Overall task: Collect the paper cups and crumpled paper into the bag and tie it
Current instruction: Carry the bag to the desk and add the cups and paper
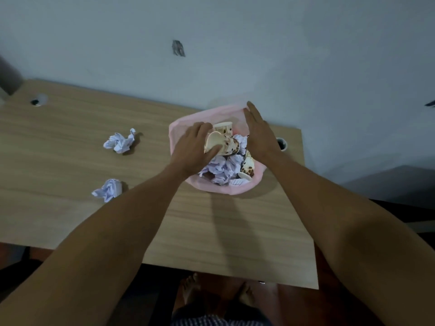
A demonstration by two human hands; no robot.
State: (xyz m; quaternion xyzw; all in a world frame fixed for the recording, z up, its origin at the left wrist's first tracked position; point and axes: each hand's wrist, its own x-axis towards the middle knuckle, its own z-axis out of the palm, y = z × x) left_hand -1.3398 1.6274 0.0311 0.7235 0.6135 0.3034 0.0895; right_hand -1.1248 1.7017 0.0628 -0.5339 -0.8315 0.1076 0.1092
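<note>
Cup going into the pink bag, two paper balls left out on the desk

My left hand (pixel 191 147) grips a spotted paper cup (pixel 221 145) tipped on its side over the open pink bag (pixel 235 189), which sits on the desk (pixel 70 165) already holding cups and crumpled paper. My right hand (pixel 260 131) is released, fingers straight, flat against the bag's far right rim. Two crumpled paper balls lie well left of the bag: one farther back (pixel 120 143), one nearer me (pixel 107 190)
</note>
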